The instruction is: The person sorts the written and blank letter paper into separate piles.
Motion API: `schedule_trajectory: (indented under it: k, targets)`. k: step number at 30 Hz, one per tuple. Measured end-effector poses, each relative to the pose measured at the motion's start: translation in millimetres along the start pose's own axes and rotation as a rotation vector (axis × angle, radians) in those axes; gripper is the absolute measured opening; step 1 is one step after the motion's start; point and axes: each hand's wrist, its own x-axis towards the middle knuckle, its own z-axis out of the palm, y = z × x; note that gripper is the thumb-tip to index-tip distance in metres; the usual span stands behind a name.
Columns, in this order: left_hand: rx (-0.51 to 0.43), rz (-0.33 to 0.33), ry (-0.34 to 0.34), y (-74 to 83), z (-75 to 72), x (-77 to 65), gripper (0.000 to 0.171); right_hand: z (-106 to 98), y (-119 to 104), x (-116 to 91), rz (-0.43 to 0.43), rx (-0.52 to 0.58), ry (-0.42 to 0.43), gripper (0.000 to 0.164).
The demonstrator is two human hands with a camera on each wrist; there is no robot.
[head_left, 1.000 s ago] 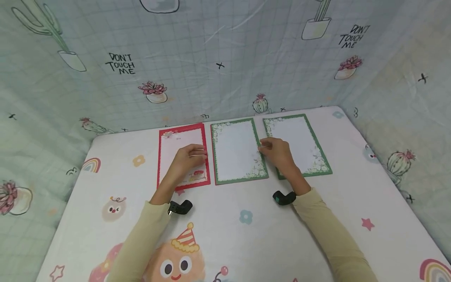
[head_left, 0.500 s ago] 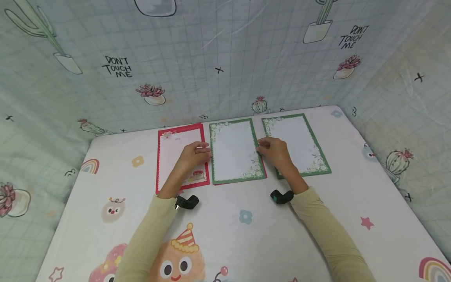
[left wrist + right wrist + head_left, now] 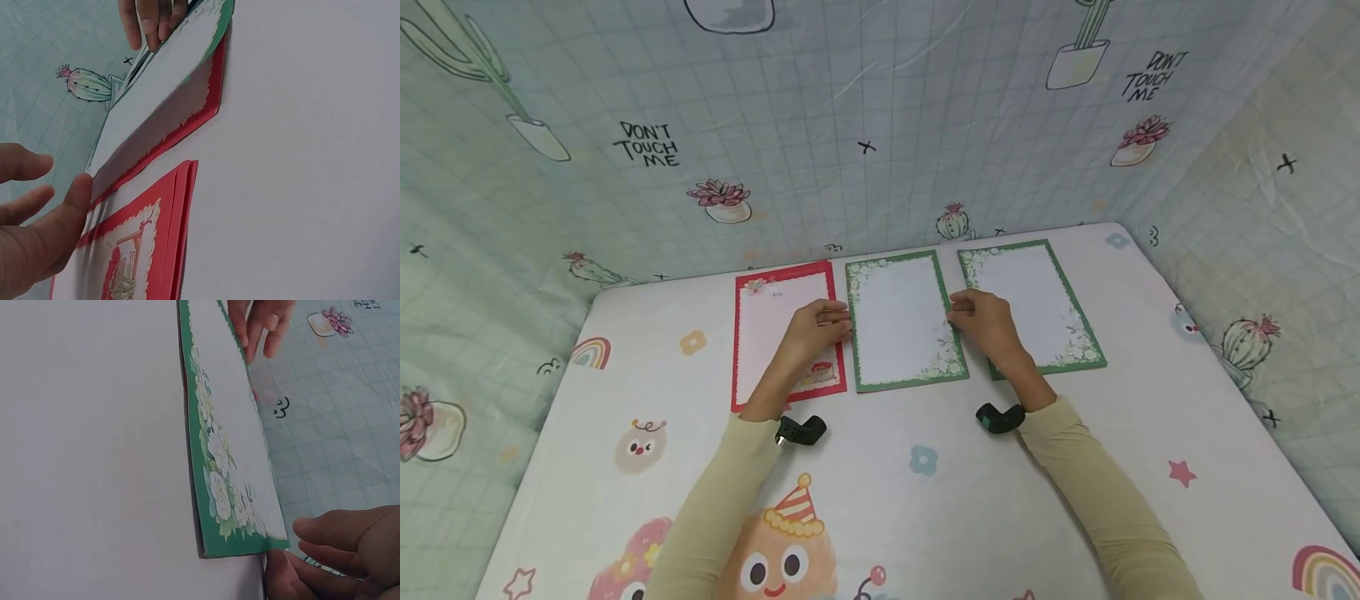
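The middle green-bordered floral paper sheet point(image 3: 904, 321) is pinched at both long edges on the cartoon-printed white table cover point(image 3: 925, 492): by the left hand point(image 3: 816, 327) at one, by the right hand point(image 3: 985, 321) at the other (a red-edged sheet point(image 3: 194, 122) shows beneath it). It is flanked by a red-bordered paper sheet point(image 3: 775, 333) and another green-bordered paper sheet point(image 3: 1037, 304).

Front half of cartoon-print white table cloth point(image 3: 925, 517) is free for hands; behind, three bordered paper sheets w/ narrow gaps, then cactus-print fabric wall point(image 3: 865, 125).
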Motion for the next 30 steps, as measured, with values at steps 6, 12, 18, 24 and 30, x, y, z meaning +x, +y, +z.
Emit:
schedule_trajectory:
  k: [6,12,18,24,30]
  targets:
    - [-0.076,0.011,0.011,-4.9,5.0,0.0,0.041,3,1,1,-0.016,0.02,0.009,0.036]
    - [-0.105,0.026,0.036,-7.9,12.1,1.3,0.045,5,3,-2,-0.043,0.027,0.026,0.035]
    - [-0.138,0.033,0.058,-3.7,18.5,-0.1,0.053,5,3,-5,-0.003,0.091,0.015,0.038]
    - [-0.137,-0.006,0.062,-4.1,20.3,-4.4,0.044,3,6,-8,0.042,0.202,-0.051,0.041]
    - [-0.165,-0.007,0.044,-8.7,22.5,-1.9,0.04,2,9,-10,-0.015,0.251,-0.072,0.034]
